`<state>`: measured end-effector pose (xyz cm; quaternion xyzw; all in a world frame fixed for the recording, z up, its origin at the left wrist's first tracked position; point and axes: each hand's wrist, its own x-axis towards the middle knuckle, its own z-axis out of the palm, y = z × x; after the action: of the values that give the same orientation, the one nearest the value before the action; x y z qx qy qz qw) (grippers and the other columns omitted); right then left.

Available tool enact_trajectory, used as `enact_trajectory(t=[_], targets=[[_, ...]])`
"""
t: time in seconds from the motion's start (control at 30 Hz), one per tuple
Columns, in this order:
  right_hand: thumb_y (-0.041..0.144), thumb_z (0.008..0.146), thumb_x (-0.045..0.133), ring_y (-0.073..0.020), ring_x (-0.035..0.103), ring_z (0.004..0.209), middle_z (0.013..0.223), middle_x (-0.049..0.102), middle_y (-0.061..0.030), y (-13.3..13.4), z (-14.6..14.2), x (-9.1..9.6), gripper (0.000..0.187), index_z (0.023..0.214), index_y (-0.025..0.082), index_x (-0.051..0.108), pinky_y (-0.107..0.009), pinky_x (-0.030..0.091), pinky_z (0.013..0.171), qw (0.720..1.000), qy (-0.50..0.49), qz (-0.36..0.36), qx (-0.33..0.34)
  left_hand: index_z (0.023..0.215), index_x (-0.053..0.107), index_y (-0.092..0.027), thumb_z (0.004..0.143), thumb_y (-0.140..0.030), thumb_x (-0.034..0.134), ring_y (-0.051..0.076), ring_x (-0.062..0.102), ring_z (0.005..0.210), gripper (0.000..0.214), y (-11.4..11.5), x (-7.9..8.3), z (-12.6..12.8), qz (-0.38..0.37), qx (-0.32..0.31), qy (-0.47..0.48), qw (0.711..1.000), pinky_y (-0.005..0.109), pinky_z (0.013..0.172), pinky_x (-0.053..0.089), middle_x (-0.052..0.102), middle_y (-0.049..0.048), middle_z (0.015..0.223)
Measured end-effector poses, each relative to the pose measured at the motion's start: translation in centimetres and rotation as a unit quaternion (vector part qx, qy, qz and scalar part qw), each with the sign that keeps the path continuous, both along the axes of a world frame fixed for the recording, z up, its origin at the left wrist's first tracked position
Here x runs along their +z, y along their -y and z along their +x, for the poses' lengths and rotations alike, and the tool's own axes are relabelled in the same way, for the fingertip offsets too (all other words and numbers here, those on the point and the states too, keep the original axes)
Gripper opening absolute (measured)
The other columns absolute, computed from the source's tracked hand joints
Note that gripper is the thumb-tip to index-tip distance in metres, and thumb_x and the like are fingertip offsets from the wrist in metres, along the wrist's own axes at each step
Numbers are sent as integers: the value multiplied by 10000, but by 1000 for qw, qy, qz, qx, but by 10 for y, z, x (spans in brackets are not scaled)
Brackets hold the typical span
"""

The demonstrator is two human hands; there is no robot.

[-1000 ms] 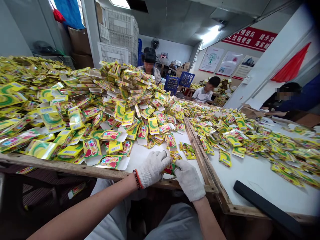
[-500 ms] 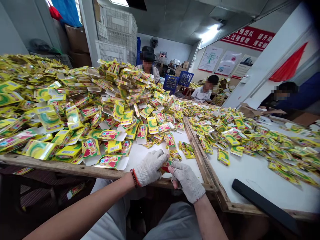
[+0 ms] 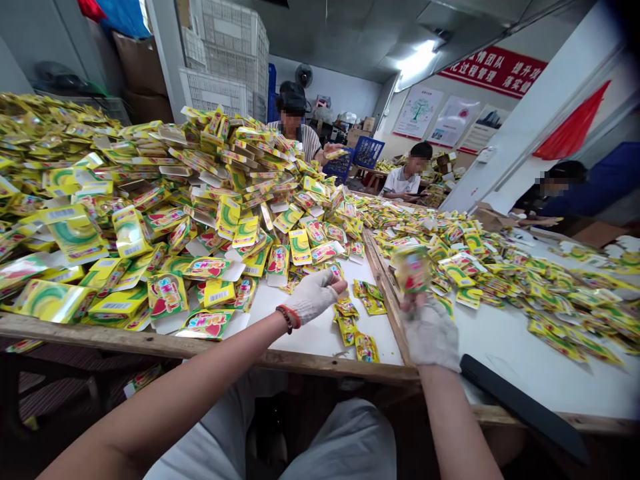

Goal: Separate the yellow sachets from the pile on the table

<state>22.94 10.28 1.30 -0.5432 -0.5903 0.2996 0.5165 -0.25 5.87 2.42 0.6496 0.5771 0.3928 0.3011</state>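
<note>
My left hand (image 3: 314, 295), in a whitish knit glove with bare fingertips, is at the near side of the big pile. Its thumb and fingers close on a small yellow-and-pink printed box (image 3: 337, 269); whether it is lifted I cannot tell. Over the wooden divider, my right hand (image 3: 431, 330), gloved the same way and blurred, grips a small yellow-green carton (image 3: 413, 268) by its lower end. Between the hands, several small yellow sachets (image 3: 367, 347) lie on the white tabletop (image 3: 295, 337).
A high heap of yellow cartons (image 3: 220, 220), many with flaps up, covers the left. Beyond the wooden divider (image 3: 383, 287) lie more flat yellow packs (image 3: 480, 260). A long black object (image 3: 520, 407) rests across the front edge at right. Co-workers (image 3: 295, 123) sit behind the piles.
My hands have parted. The right swung right and up over the divider with the carton; the left moved forward to another box. Sachets formerly behind the hands now show. A co-worker's hand has risen.
</note>
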Motion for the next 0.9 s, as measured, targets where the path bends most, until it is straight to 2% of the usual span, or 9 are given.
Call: enact_trajectory(t=[0.1,0.17,0.27,0.37,0.47,0.6,0.73,0.83,0.9], targets=[[537,867,359,-191,647,787,1216,588,-169,-25,10,-3,571,1288,164,453,-337,522,668,999,-30,8,-25,832,589,-182,877,-421,445,170,575,765,282,-14,-6,16,4,24,-173,985,273,689,453,618,29,792],[522,847,424,-183,641,731,1119,639,-162,-38,3,-9,543,1216,140,533,-305,493,618,999,35,-20,1,882,608,-181,832,-368,513,235,596,870,215,-20,-12,28,-5,36,-228,973,334,747,466,642,83,897],[449,788,549,-199,620,700,858,687,-113,-55,-18,-21,399,1018,143,660,-293,439,599,985,161,-57,23,974,605,-163,754,-309,613,309,590,969,264,-28,-23,41,-14,51,-235,971,410,806,465,636,150,994],[317,708,641,-238,613,762,761,671,-103,-70,-34,-31,235,873,154,678,-309,417,654,971,230,-64,6,977,604,-167,720,-263,643,303,605,951,278,-31,-33,42,-29,53,-212,975,405,805,472,645,147,971],[202,686,614,-249,608,811,747,657,-110,-74,-38,-33,56,718,170,647,-314,407,700,962,269,-56,1,904,612,-184,714,-274,647,261,623,881,213,-31,-40,32,-42,52,-150,986,356,762,487,664,102,918],[233,777,506,-236,584,930,895,663,-109,-60,-28,-25,134,759,186,630,-313,409,802,963,268,-5,-13,872,587,-179,790,-288,562,177,632,818,139,-28,-44,13,-50,49,-23,997,263,705,504,675,54,900],[422,860,398,-204,586,654,720,639,-70,-21,-25,-14,292,874,189,573,-301,452,607,984,176,-14,-16,924,531,-164,797,-226,502,139,646,719,144,-15,-43,1,-69,36,101,992,229,597,530,663,43,868],[490,815,479,-179,506,439,516,551,8,13,-38,-13,274,859,222,518,-283,410,445,993,17,-104,55,1033,495,-185,727,-181,553,152,662,713,312,-1,-40,3,-98,19,294,951,257,560,560,654,32,902],[488,804,513,-165,494,417,526,549,17,29,-49,-16,261,843,230,510,-276,404,432,991,-8,-112,77,1020,506,-193,687,-201,615,165,670,716,350,7,-38,8,-110,0,397,911,279,565,575,656,29,903]])
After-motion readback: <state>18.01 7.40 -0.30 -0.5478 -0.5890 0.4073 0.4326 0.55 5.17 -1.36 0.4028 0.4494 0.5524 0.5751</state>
